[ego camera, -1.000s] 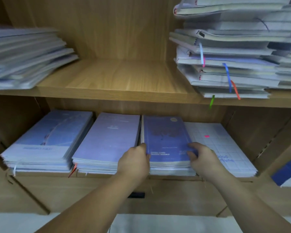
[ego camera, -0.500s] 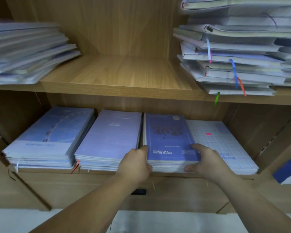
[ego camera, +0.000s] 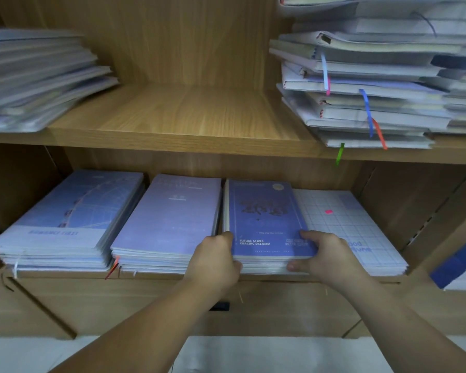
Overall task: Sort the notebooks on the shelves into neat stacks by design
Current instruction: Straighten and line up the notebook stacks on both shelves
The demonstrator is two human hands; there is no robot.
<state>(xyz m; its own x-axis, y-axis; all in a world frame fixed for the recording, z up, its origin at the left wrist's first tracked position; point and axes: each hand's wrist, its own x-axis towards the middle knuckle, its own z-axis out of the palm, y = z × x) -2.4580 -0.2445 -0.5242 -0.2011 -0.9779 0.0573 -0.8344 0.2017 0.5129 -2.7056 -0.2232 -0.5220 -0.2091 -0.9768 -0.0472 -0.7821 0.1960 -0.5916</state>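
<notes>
On the lower shelf a stack of dark blue notebooks (ego camera: 264,219) lies between a lavender stack (ego camera: 170,219) and a white grid-pattern stack (ego camera: 353,227). My left hand (ego camera: 215,261) grips the blue stack's front left corner, fingers curled round its edge. My right hand (ego camera: 326,254) grips the front right corner, with the thumb on the top cover and fingers against the stack's side. At the far left lies a pale blue stack (ego camera: 70,219).
The upper shelf (ego camera: 199,122) holds a slanted pile of notebooks (ego camera: 38,79) on the left and an untidy pile with coloured ribbons (ego camera: 374,84) on the right. More blue books (ego camera: 457,265) show beyond the right side panel.
Both hands have stayed on the dark blue stack's front corners and squared it up slightly. The view has shifted a little.
</notes>
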